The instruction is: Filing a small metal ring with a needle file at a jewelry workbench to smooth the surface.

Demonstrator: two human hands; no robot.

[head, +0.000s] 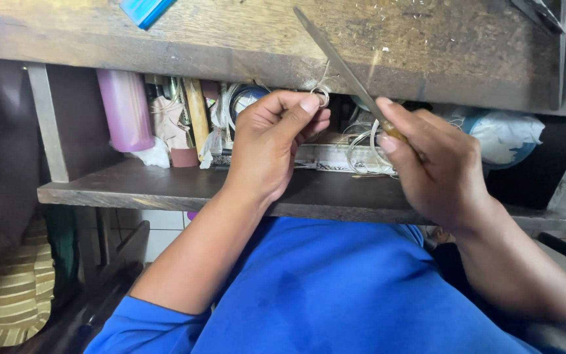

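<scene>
left hand (271,141) pinching small ring (321,96), right hand (437,164) gripping file (339,62); a slip could nick my fingertips or bend it.

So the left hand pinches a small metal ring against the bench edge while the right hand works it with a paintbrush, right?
Not quite. The head view shows the right hand holding a slim metal file, not a paintbrush. The rest stands: the left hand pinches the small metal ring at the wooden bench edge.
</scene>
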